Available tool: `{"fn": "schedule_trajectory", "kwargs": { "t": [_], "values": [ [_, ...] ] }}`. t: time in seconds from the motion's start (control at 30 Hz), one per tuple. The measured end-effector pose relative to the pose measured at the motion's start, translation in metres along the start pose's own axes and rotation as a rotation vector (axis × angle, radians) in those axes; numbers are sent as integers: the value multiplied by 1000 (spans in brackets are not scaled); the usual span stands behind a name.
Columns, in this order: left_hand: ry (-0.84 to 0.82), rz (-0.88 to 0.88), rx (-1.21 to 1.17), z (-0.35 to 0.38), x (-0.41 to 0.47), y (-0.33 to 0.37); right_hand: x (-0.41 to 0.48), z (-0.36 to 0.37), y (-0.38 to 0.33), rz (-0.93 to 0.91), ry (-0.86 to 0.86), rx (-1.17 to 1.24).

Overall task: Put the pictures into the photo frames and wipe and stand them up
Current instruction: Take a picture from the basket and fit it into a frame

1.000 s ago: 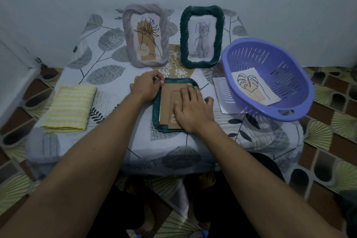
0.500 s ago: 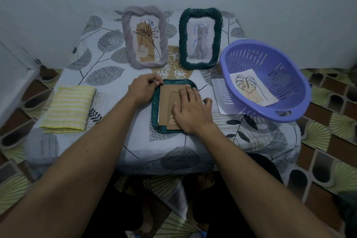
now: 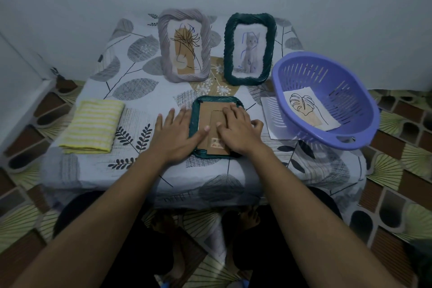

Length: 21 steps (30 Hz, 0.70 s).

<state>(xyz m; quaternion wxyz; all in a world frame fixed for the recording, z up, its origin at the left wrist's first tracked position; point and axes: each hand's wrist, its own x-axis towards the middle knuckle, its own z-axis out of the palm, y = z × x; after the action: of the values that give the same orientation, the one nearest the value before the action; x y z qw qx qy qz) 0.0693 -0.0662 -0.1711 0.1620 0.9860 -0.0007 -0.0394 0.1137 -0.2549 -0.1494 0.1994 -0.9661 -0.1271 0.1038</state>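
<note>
A dark green frame [image 3: 196, 110] lies face down at the table's front middle, its brown cardboard back [image 3: 210, 114] up. My left hand [image 3: 174, 134] lies flat with straight fingers over the frame's left edge, thumb on the cardboard. My right hand [image 3: 237, 128] presses flat on the cardboard's right side. Two filled frames stand at the back: a grey one [image 3: 183, 45] with a plant drawing and a green one [image 3: 249, 48] with a cat picture. A leaf picture [image 3: 308, 109] lies in the purple basket [image 3: 355, 138].
A folded yellow striped cloth [image 3: 92, 126] lies at the table's left. A white sheet [image 3: 272, 117] lies partly under the basket. The wall stands right behind the table. Patterned floor surrounds the small table; my knees are below its front edge.
My left hand left the frame's top left corner, where its fingers were curled, and now lies flat lower on the left edge. My right hand stays on the cardboard.
</note>
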Motion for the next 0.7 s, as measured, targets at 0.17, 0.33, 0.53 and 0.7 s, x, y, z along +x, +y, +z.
{"fn": "schedule_trajectory", "kwargs": {
  "t": [0.17, 0.33, 0.53, 0.7],
  "values": [
    [12, 1, 97, 2, 1, 0, 3, -9, 3, 12, -75, -8],
    [46, -1, 114, 3, -1, 1, 6, -14, 2, 8, -133, -37],
    [73, -2, 108, 4, -1, 1, 7, -15, 3, 16, 71, 112],
    [85, -5, 108, 4, -1, 1, 9, -9, 5, 190, 318, 14]
  ]
}}
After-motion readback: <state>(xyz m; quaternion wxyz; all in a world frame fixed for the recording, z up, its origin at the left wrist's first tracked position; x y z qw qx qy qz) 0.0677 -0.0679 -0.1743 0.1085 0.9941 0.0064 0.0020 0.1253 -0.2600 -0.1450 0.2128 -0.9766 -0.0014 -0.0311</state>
